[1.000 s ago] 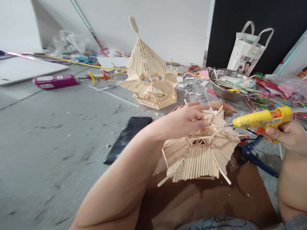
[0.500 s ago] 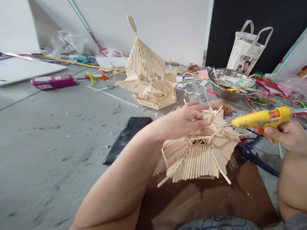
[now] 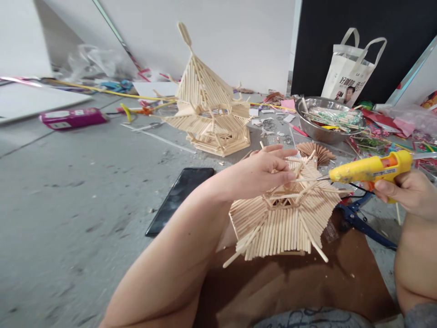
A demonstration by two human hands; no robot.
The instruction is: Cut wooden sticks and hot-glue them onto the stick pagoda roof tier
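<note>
A yellow hot glue gun (image 3: 372, 168) is gripped in my right hand (image 3: 411, 189), its trigger under my fingers. The metal nozzle points left, against or close to the sticks of a roof-shaped wooden stick model (image 3: 280, 232). My left hand (image 3: 262, 171) reaches over the top of this model from the left. Its thumb and fingertips pinch a thin wooden stick (image 3: 307, 180) lying across the top, near the nozzle; part of that grip is hidden by the fingers. Longer sticks jut from the roof's corners, and an opening framed with sticks shows in its middle.
A taller stick pavilion (image 3: 213, 114) stands behind. Left of my forearm lies a black phone (image 3: 180, 198). Blue-handled cutters (image 3: 365, 225) rest by the model's right side. Farther back are a steel bowl (image 3: 327, 132) of sticks, a paper fan (image 3: 316, 154), a bag (image 3: 351, 75) and a purple box (image 3: 73, 118).
The view has shifted very slightly, so the background sits a little farther left. Both hands, the glue gun and the model hold nearly the same positions.
</note>
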